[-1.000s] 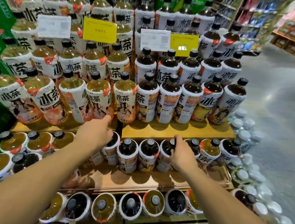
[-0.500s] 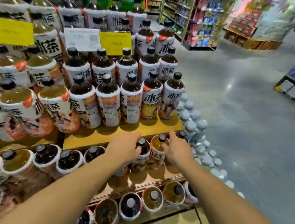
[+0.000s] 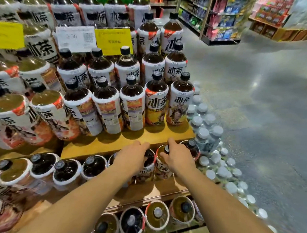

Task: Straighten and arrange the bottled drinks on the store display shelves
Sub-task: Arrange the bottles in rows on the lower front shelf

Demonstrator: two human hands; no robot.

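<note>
**Hands at work on an iced-tea display.** A person's two bare forearms reach into a tiered store stand of bottled tea. The left hand lies over the top of a dark tea bottle on the middle shelf. Its grip is curled down round the bottle's shoulder and hides the cap. Just beside it, the right hand takes a light tea bottle, grip pinched round the neck, thumb raised next to the cap.

Both bottles stand just below the front edge of the upper shelf. The upper shelf's own bottles are set back, leaving a bare strip of wood along that edge. An end bottle of dark tea stands right of the right hand, at the middle shelf's right end. Bare board shows in front of the two gripped bottles. Beneath it a bottom row of bottles is seen cap-on from above.

Wrapped water bottles with pale caps are banked against the stand's right side. Past them the grey floor runs open to the far shelving. A yellow card and a white price card hang among the higher tiers.
</note>
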